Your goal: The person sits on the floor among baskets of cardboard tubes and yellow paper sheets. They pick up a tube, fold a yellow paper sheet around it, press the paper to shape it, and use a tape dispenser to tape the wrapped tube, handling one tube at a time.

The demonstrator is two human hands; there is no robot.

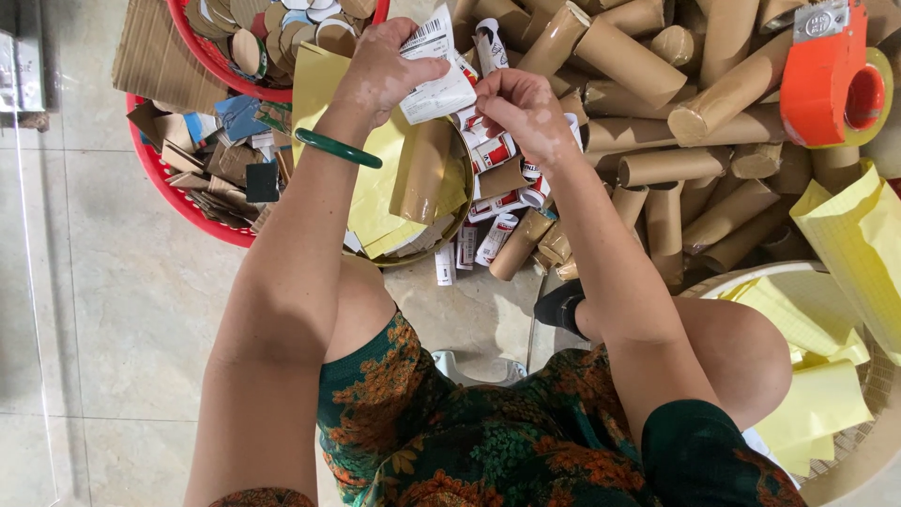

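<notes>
My left hand (385,66) grips a white printed paper label (435,80) at its top edge; a green bangle (336,148) circles that wrist. My right hand (521,103) pinches the label's right side, fingers curled, just above a heap of small red-and-white labelled tubes (497,160). A brown cardboard tube (422,169) lies under the label on yellow backing sheets (375,188) in a round metal bowl (462,218).
A big pile of brown cardboard tubes (657,94) fills the upper right. An orange tape dispenser (831,75) sits on it. Two red baskets (188,197) hold cardboard scraps and discs at upper left. Yellow sheets (845,253) fill a woven basket (873,451) at right. My knees and tiled floor (122,310) lie below.
</notes>
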